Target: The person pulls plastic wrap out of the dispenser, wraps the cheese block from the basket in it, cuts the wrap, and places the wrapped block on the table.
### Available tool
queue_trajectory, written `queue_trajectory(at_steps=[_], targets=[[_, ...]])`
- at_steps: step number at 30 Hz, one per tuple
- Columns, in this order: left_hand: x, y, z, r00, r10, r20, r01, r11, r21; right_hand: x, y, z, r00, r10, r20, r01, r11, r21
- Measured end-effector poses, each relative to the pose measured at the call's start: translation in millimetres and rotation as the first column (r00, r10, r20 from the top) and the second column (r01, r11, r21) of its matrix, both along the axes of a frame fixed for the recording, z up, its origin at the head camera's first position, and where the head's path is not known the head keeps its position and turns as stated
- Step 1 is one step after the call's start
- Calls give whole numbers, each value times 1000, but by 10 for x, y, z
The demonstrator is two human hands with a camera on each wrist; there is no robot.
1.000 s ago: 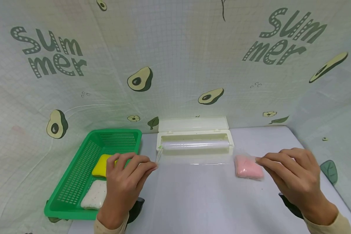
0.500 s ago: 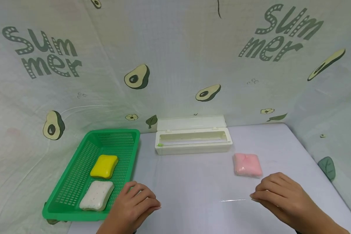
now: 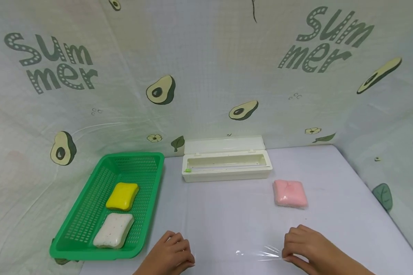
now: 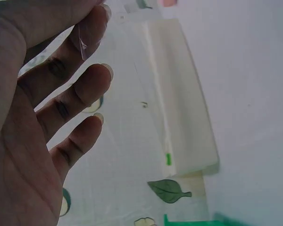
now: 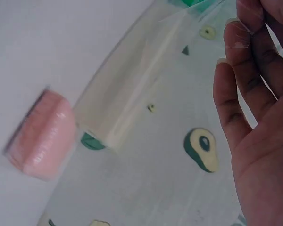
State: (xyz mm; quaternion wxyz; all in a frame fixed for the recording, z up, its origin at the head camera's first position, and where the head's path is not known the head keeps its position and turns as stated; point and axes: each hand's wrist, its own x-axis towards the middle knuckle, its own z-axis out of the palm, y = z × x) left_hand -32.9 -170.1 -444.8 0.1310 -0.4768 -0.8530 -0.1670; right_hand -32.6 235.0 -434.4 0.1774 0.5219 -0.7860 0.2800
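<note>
Clear film (image 3: pixel 268 253) is held across the lower middle of the head view, pinched between thumb and fingertips by the left hand (image 3: pixel 172 254) and the right hand (image 3: pixel 306 248). A lid-raised white box (image 3: pixel 227 176) is seen near centre, a pink bar (image 3: pixel 290 193) lower right of it, a green basket (image 3: pixel 99 254) at left.

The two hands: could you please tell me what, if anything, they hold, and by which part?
A clear plastic sheet: the left hand pinches its left edge and the right hand its right edge; whether at the corners cannot be told.
</note>
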Motion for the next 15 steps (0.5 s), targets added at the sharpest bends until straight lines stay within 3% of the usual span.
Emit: queue_trajectory(at_steps=[7, 10, 15], targets=[[-39, 15, -436, 989, 28, 146, -8, 990, -137, 22, -25, -563, 999, -36, 36, 33, 996, 89], [-63, 39, -563, 991, 33, 132, -8, 983, -185, 21, -26, -709, 998, -50, 46, 44, 992, 118], [-59, 83, -655, 994, 63, 91, -40, 973, -228, 45, -45, -819, 988, -120, 94, 105, 983, 153]])
